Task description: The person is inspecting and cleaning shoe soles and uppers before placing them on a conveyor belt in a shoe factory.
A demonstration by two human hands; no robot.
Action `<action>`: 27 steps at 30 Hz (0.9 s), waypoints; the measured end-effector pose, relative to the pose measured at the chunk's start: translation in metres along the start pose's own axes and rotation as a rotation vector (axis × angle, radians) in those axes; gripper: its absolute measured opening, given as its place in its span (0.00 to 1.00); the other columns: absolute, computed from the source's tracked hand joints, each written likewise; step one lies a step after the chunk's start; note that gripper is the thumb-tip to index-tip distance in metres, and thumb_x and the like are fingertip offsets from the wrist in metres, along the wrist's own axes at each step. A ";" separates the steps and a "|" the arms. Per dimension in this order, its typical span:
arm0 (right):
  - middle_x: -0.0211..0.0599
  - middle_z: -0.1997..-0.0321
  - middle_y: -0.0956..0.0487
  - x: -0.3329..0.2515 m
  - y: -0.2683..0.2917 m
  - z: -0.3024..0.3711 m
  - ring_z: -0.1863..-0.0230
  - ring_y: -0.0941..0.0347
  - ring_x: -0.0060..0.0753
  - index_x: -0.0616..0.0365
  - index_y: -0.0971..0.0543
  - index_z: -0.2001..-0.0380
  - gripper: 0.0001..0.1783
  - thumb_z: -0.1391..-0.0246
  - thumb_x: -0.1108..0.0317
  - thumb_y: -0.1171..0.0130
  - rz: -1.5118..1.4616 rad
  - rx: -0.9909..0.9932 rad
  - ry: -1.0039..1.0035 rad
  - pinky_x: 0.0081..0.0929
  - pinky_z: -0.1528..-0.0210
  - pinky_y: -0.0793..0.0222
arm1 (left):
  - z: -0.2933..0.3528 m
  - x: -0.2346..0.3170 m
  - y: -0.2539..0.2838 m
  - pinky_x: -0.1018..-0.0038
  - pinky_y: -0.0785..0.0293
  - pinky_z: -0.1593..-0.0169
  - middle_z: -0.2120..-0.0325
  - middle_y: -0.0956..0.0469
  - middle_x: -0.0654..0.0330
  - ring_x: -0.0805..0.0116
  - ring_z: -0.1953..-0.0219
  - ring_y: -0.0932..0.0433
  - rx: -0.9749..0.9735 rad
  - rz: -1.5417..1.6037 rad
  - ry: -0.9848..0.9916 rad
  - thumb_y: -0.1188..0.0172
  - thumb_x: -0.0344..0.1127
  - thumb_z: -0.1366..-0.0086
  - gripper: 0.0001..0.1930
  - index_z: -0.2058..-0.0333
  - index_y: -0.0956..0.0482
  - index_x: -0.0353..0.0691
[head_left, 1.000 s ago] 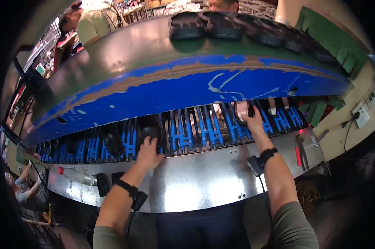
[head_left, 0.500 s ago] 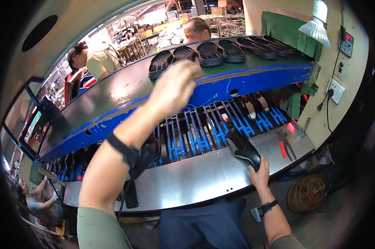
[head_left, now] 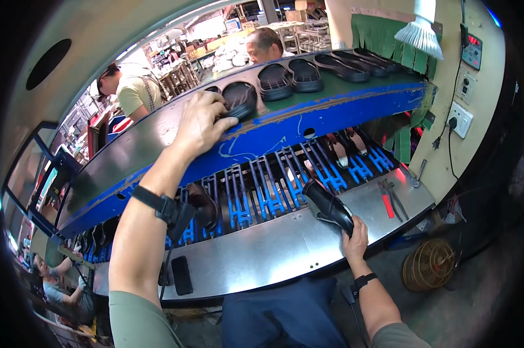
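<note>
My left hand (head_left: 204, 119) is up at the raised shelf, its fingers and thumb closed around a black shoe sole (head_left: 239, 100) at the left end of a row. Another sole (head_left: 214, 90) is mostly hidden behind those fingers. Down at the right, my right hand (head_left: 355, 236) grips one end of a black shoe (head_left: 326, 204). This shoe lies slanted over the metal ledge (head_left: 256, 252), its far end near the blue rack bars.
More black soles (head_left: 305, 75) line the blue-edged shelf (head_left: 331, 103). Blue rack bars (head_left: 268, 185) run beneath it. Red-handled pliers (head_left: 389, 203) and a dark phone (head_left: 182, 275) lie on the ledge. A lamp (head_left: 419, 37) hangs at the upper right. People (head_left: 137, 90) work beyond.
My left hand has come left and down onto the leftmost soles, and one has shifted under its fingers. My right hand still holds the shoe. The whole view has shifted slightly.
</note>
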State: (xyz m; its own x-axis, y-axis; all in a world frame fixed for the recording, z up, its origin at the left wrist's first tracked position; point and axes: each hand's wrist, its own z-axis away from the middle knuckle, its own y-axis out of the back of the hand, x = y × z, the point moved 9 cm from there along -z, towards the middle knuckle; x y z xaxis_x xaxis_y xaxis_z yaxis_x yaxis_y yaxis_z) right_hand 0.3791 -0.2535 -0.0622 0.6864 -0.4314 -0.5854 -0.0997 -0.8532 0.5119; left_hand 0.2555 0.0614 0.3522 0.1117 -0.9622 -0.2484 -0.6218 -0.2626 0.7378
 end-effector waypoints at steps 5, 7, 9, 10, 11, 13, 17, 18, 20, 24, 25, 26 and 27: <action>0.51 0.45 0.27 0.029 -0.002 -0.014 0.45 0.29 0.59 0.57 0.31 0.40 0.36 0.54 0.71 0.31 0.077 -0.228 -0.104 0.50 0.46 0.31 | 0.064 0.117 0.118 0.55 0.27 0.53 0.59 0.22 0.51 0.49 0.56 0.23 0.085 0.608 -0.182 0.28 0.35 0.46 0.14 0.73 0.26 0.38; 0.48 0.53 0.23 0.014 0.011 -0.043 0.50 0.27 0.58 0.56 0.30 0.41 0.38 0.57 0.66 0.27 0.229 -0.321 -0.021 0.51 0.51 0.30 | 0.117 0.193 0.152 0.58 0.26 0.59 0.60 0.23 0.53 0.52 0.60 0.22 -0.012 0.595 -0.443 0.27 0.35 0.48 0.15 0.74 0.28 0.43; 0.47 0.56 0.21 -0.037 0.038 -0.072 0.54 0.25 0.57 0.54 0.30 0.41 0.40 0.59 0.63 0.25 0.266 -0.319 0.194 0.51 0.53 0.30 | 0.207 0.256 0.157 0.64 0.27 0.64 0.61 0.21 0.56 0.59 0.65 0.23 -0.132 0.711 -0.431 0.29 0.38 0.45 0.13 0.75 0.27 0.46; 0.47 0.57 0.20 -0.079 0.063 -0.084 0.55 0.25 0.56 0.54 0.29 0.41 0.41 0.60 0.62 0.24 0.254 -0.289 0.337 0.51 0.54 0.30 | 0.256 0.288 0.146 0.66 0.28 0.65 0.59 0.21 0.56 0.62 0.68 0.24 -0.301 0.759 -0.435 0.30 0.40 0.43 0.12 0.74 0.26 0.47; 0.48 0.57 0.20 -0.113 0.091 -0.094 0.55 0.25 0.56 0.53 0.30 0.40 0.42 0.60 0.61 0.24 0.184 -0.319 0.314 0.51 0.53 0.30 | 0.303 0.315 0.132 0.66 0.26 0.65 0.61 0.20 0.57 0.61 0.68 0.23 -0.367 0.784 -0.394 0.32 0.42 0.39 0.11 0.72 0.23 0.44; 0.49 0.58 0.19 -0.176 0.137 -0.098 0.55 0.24 0.57 0.52 0.32 0.38 0.44 0.60 0.61 0.24 0.001 -0.343 0.289 0.51 0.51 0.29 | 0.402 0.354 0.086 0.62 0.33 0.60 0.67 0.29 0.57 0.58 0.64 0.27 -0.533 0.821 -0.094 0.46 0.38 0.38 0.05 0.66 0.24 0.45; 0.39 0.62 0.17 -0.214 0.154 -0.046 0.59 0.20 0.32 0.57 0.34 0.36 0.43 0.55 0.63 0.26 -0.525 -0.653 -0.032 0.31 0.52 0.26 | 0.493 0.333 0.017 0.64 0.26 0.67 0.68 0.24 0.57 0.59 0.68 0.21 -0.574 0.860 0.432 0.38 0.43 0.34 0.12 0.69 0.23 0.40; 0.35 0.62 0.17 -0.210 0.149 -0.018 0.58 0.21 0.27 0.59 0.34 0.36 0.43 0.55 0.64 0.25 -0.606 -0.716 -0.076 0.30 0.51 0.27 | 0.489 0.324 0.015 0.66 0.25 0.66 0.66 0.22 0.58 0.59 0.68 0.21 -0.572 0.940 0.512 0.36 0.41 0.36 0.11 0.69 0.22 0.40; 0.33 0.58 0.17 -0.191 0.125 0.051 0.56 0.22 0.25 0.63 0.29 0.40 0.36 0.51 0.66 0.27 -0.874 -0.805 -0.261 0.30 0.48 0.27 | 0.489 0.302 0.012 0.67 0.23 0.64 0.65 0.19 0.58 0.59 0.67 0.19 -0.519 1.166 0.700 0.34 0.36 0.35 0.08 0.66 0.19 0.37; 0.35 0.55 0.17 -0.183 0.096 0.128 0.54 0.22 0.25 0.63 0.23 0.48 0.24 0.48 0.69 0.29 -1.011 -0.853 -0.440 0.27 0.46 0.27 | 0.489 0.204 0.051 0.62 0.27 0.50 0.60 0.25 0.50 0.49 0.54 0.26 0.174 0.472 0.741 0.32 0.28 0.46 0.13 0.64 0.25 0.36; 0.36 0.54 0.17 -0.180 0.096 0.135 0.53 0.22 0.25 0.63 0.21 0.50 0.21 0.47 0.69 0.30 -1.079 -0.823 -0.536 0.26 0.46 0.26 | 0.504 0.179 0.043 0.60 0.29 0.48 0.54 0.29 0.47 0.47 0.48 0.30 0.159 0.294 0.848 0.30 0.32 0.47 0.22 0.56 0.27 0.34; 0.36 0.54 0.17 -0.190 0.096 0.133 0.53 0.22 0.24 0.64 0.22 0.51 0.21 0.47 0.69 0.31 -1.082 -0.861 -0.507 0.26 0.46 0.26 | 0.536 0.156 0.024 0.57 0.31 0.41 0.51 0.29 0.45 0.46 0.43 0.31 0.190 0.302 1.119 0.29 0.34 0.47 0.31 0.46 0.30 0.31; 0.36 0.54 0.17 -0.200 0.098 0.133 0.52 0.23 0.24 0.64 0.22 0.50 0.21 0.46 0.69 0.31 -1.045 -0.911 -0.498 0.26 0.46 0.27 | 0.567 0.137 -0.009 0.58 0.30 0.40 0.47 0.30 0.43 0.47 0.42 0.30 0.120 0.453 1.319 0.28 0.39 0.44 0.41 0.37 0.37 0.30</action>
State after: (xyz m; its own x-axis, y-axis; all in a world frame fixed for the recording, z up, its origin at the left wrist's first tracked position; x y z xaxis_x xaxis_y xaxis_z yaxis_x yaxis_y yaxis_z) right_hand 0.1366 -0.2901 0.0215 -0.1719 0.0358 -0.9845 0.8814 -0.4407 -0.1700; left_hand -0.1631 -0.0273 -0.0449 0.4815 -0.3363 0.8093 -0.8537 0.0290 0.5200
